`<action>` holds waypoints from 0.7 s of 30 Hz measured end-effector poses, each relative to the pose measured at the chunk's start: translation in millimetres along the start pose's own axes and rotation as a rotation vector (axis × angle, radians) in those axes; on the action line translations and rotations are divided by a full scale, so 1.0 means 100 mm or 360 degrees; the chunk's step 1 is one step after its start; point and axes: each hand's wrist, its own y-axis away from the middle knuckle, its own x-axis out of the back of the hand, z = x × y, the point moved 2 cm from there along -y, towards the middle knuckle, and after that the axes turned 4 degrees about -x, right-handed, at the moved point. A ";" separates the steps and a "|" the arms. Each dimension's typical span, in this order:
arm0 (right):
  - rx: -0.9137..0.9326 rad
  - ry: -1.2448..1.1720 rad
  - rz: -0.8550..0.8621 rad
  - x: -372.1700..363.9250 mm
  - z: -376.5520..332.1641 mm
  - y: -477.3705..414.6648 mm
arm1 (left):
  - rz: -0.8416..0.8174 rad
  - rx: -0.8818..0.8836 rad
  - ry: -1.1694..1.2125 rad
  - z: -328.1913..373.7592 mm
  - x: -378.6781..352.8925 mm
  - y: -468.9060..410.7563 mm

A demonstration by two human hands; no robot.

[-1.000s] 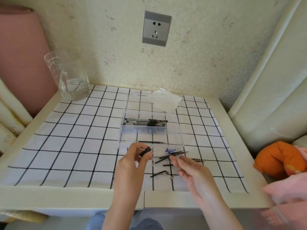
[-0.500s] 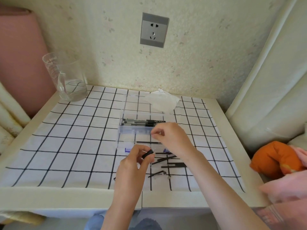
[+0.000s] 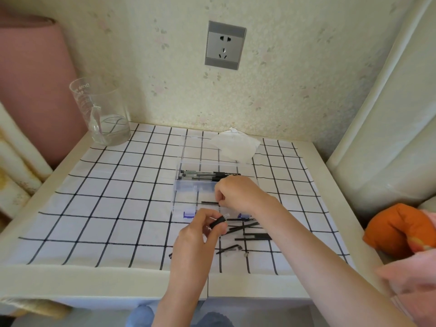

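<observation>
A clear plastic box (image 3: 175,188) stands open on the checked cloth, with several black pens (image 3: 205,175) lying in its far compartment. My left hand (image 3: 198,232) grips a clear pen barrel with a black grip (image 3: 218,223) just in front of the box. My right hand (image 3: 238,193) reaches over the box's near part with its fingers curled down, and its fingertips pinch the right end of a thin black refill (image 3: 208,202) lying there. Several loose black pen parts (image 3: 251,233) lie on the cloth under my right forearm, and a clip piece (image 3: 230,248) lies nearer me.
A glass beaker (image 3: 101,114) with some water stands at the back left corner. A crumpled white tissue (image 3: 236,145) lies behind the box. A wall socket (image 3: 225,44) is above. Orange fabric (image 3: 401,230) and pink cloth sit off the table's right edge.
My right hand left the loose parts near me and moved up and left over the box to the refill. My left hand kept hold of the barrel, almost still.
</observation>
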 end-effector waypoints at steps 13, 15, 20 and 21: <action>0.0067 -0.1293 0.0359 0.34 0.15 0.34 | 0.0039 -0.0018 0.0051 0.01 0.00 -0.01; 0.0083 -0.1599 0.0318 0.32 0.11 0.44 | 0.0048 -0.0020 0.0064 0.01 0.00 -0.01; 0.0172 -0.2457 0.0226 0.14 0.11 0.59 | 0.0075 -0.0025 0.0109 0.02 0.00 0.01; 0.0172 -0.2499 0.0235 0.11 0.10 0.61 | 0.0080 -0.0025 0.0117 0.02 0.00 0.01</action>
